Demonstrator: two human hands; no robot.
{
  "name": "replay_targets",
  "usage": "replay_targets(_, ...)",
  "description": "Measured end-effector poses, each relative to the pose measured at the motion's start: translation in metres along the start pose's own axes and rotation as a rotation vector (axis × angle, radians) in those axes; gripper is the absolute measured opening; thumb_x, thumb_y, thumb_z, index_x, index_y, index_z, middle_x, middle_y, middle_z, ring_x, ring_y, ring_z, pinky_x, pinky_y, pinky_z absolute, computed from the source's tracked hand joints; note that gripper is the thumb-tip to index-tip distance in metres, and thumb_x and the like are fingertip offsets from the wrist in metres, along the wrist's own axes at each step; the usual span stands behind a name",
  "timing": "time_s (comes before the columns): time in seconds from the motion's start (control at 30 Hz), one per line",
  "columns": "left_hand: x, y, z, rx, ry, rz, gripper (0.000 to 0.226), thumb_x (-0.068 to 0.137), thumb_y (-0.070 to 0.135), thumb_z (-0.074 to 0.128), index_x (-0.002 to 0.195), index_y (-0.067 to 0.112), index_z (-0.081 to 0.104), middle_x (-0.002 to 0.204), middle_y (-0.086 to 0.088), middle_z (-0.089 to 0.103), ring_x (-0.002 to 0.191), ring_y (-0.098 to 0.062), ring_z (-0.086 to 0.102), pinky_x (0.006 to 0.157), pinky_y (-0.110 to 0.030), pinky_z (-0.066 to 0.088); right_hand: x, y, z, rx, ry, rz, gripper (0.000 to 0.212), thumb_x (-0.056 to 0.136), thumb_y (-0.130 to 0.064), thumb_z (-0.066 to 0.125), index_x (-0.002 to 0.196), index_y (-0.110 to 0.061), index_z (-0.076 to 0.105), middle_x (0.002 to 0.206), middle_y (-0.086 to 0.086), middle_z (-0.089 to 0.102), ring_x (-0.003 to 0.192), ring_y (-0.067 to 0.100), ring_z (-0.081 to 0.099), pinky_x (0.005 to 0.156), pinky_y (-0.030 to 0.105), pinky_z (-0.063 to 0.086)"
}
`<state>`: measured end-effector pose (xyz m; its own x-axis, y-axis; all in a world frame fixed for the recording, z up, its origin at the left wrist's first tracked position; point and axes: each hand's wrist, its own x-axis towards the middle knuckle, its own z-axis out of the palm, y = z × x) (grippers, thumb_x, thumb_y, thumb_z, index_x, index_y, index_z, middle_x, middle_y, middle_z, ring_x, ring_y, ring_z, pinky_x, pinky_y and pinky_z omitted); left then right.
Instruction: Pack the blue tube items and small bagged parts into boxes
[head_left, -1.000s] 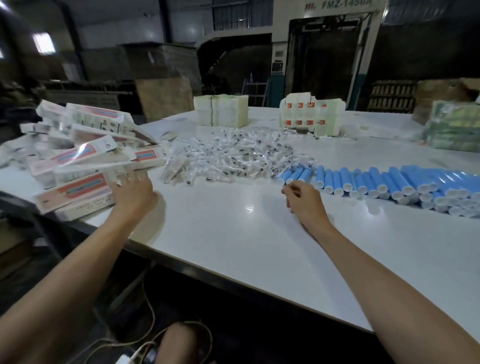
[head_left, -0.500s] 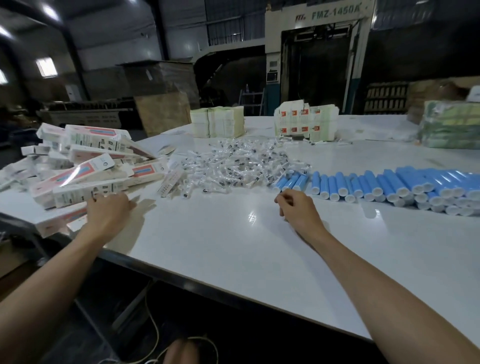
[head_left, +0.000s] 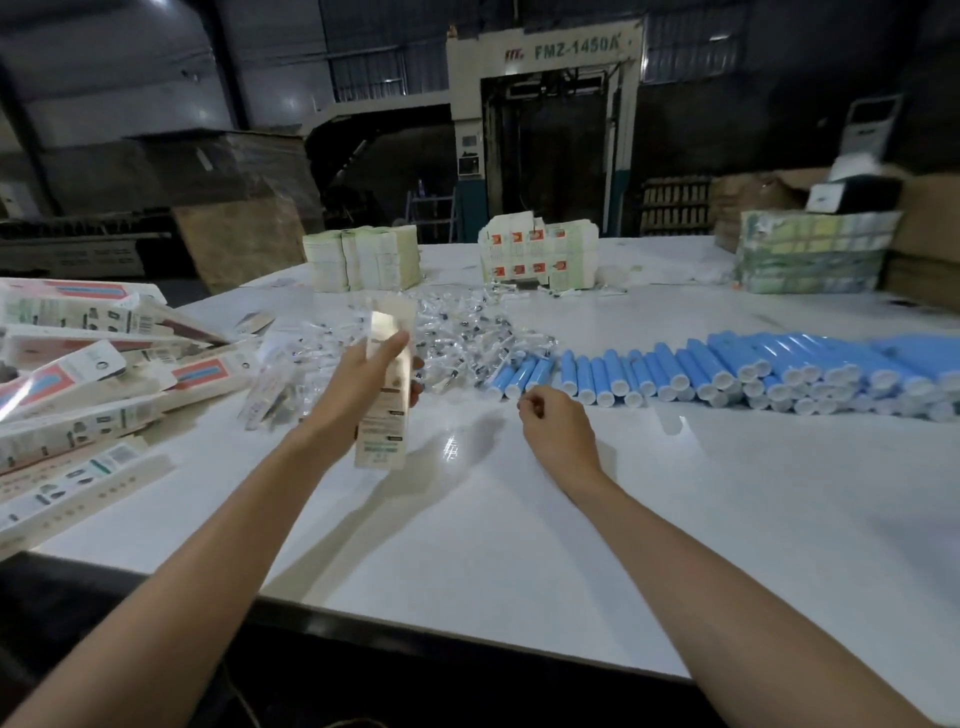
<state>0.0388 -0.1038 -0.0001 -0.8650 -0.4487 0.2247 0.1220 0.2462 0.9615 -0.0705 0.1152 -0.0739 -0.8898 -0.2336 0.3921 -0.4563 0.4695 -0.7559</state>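
My left hand (head_left: 363, 384) grips a long, pale box (head_left: 382, 431) around its middle, thumb on one face and fingers wrapped behind, holding it nearly upright above the tabletop (head_left: 519, 545). The box's top end is blurred and catches glare, so I can't read the print there. Dark labels and a green block show on its lower half.

My right hand (head_left: 553, 423) sits at 1 o'clock from the left, knuckles up and fingers curled under, just short of the nearest tubes (head_left: 727, 371). The palm is turned away from me, so I cannot tell whether it is clenched on something small or on nothing.

The tubes are blue with white caps. They lie side by side in a long band running off toward 3 o'clock, where they pile up and the frame cuts them off. The bagged parts (head_left: 457, 332) form a loose clear heap at 12 o'clock, behind the held box and touching the tubes' left end. Each bag is too small to make out.

A pile of boxes (head_left: 93, 374) lies at 9 o'clock, cut off by the frame edge.
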Motion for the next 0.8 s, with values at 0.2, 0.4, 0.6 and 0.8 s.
replay_targets(0.2,0.022,-0.011,0.071,-0.499,-0.129,-0.134,0.027,0.109,0.021,0.051,0.131,0.011,0.060,0.110,-0.012,0.082,0.078,-0.025,0.077,0.069,-0.037,0.066,0.029,0.007,-0.027,-0.253,0.117,0.012,0.017,0.101,-0.009,0.052,0.112,-0.007,0.065,0.118,0.010,0.061,0.111,0.029,0.058,0.080,0.037,0.046)
replay_targets(0.4,0.013,-0.047,0.090,-0.597,-0.200,-0.222,0.035,0.112,0.028,0.058,0.132,0.001,0.068,0.111,-0.020,0.080,0.082,-0.025,0.079,0.070,-0.034,0.065,0.089,0.036,-0.059,-0.550,0.171,0.093,0.025,0.107,-0.013,0.046,0.124,0.002,0.055,0.131,0.023,0.051,0.123,0.039,0.047,0.086,0.045,0.043)
replay_targets(0.6,0.005,-0.048,0.089,-0.701,-0.302,-0.216,0.045,0.105,0.024,0.070,0.141,0.000,0.060,0.129,-0.021,0.075,0.094,-0.030,0.079,0.080,-0.039,0.066,0.124,0.053,-0.058,-0.741,0.079,0.112,0.039,0.110,-0.031,0.042,0.127,0.001,0.057,0.136,0.022,0.051,0.128,0.037,0.046,0.099,0.045,0.042)
replay_targets(0.8,0.004,-0.044,0.088,-0.718,-0.317,-0.111,0.041,0.105,0.015,0.068,0.140,-0.004,0.059,0.131,-0.020,0.075,0.094,-0.028,0.079,0.085,-0.038,0.065,0.125,0.057,-0.050,-0.830,-0.074,0.191,0.028,0.108,-0.016,0.043,0.128,-0.007,0.061,0.135,0.019,0.050,0.126,0.037,0.050,0.090,0.042,0.045)
